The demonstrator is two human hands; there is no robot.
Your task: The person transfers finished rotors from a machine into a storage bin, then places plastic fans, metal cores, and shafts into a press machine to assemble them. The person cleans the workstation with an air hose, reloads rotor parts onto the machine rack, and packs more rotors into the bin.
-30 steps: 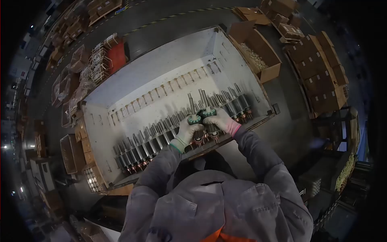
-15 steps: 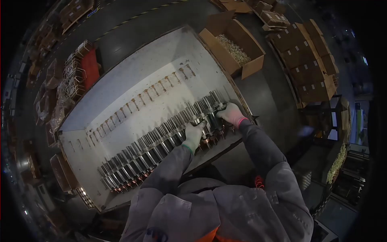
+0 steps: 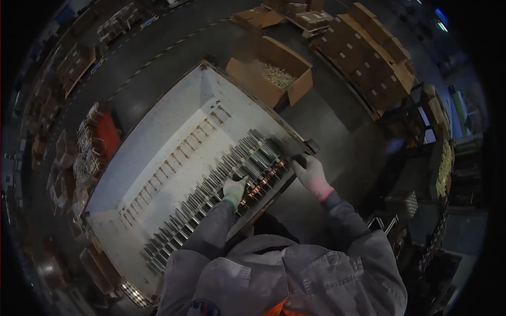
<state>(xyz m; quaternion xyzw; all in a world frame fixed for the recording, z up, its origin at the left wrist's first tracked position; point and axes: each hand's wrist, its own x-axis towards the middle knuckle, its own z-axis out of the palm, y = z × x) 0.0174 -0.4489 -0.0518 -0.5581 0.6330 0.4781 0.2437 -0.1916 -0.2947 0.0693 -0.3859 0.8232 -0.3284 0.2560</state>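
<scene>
A pale crate [image 3: 108, 224] holds a long, tightly packed row of metal shafted parts [image 3: 252, 161] with copper-coloured ends along its near side. My left hand [image 3: 233, 191], in a light glove with a green cuff, rests over the middle of the row, thumb apart from the fingers. No part is visibly lifted in it. My right hand [image 3: 312, 175], gloved with a pink cuff, is at the crate's right rim, beyond the row's end. Its fingers are slightly bent and apart, with nothing visible between them; the fingertips are dark.
Beyond the crate stands an open cardboard box [image 3: 300, 87] with small pale pieces in it. Stacked cartons [image 3: 363, 63] are at the upper right. A red object [image 3: 108, 134] and wrapped goods lie left of the crate. Brown stains mark the crate's inner floor.
The two green-ringed parts held a second ago are no longer in my hands. My right hand has moved off the row to the rim; my left hand has shifted left. The view has turned.
</scene>
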